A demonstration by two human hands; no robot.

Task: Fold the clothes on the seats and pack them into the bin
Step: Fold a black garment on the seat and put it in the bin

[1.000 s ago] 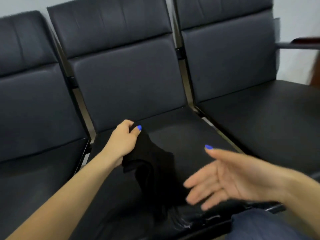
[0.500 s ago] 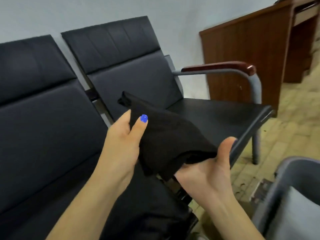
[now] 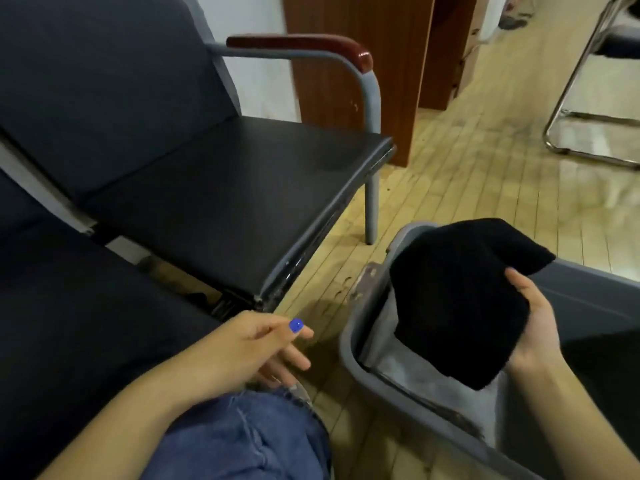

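Right hand (image 3: 533, 337): thumb curled over the near edge of the folded black garment (image 3: 457, 299), the palm beneath it; the fingers are hidden under the cloth, so the hand grips the garment from below. The garment sits directly above the open grey bin (image 3: 349, 344), its far end projecting past the bin's far rim. Below the garment, inside the bin, lies pale grey cloth (image 3: 415, 379).

Left hand (image 3: 249, 344): fingers (image 3: 294, 360) loosely extended and relaxed, holding nothing, the thumb with a blue nail (image 3: 296, 325) uppermost. The hand hovers over a knee in blue jeans (image 3: 242, 441), just left of the bin and apart from it.

Beyond the left fingers stands a row of black seats (image 3: 221, 188), the nearest seat edge just behind the hand; the end seat carries a grey armrest with a reddish-brown cap (image 3: 298, 43). Beyond the right fingers runs a yellowish tiled floor (image 3: 485, 174), with a brown wooden cabinet (image 3: 374, 64) against the wall and a chrome chair frame (image 3: 568, 116) at far right.
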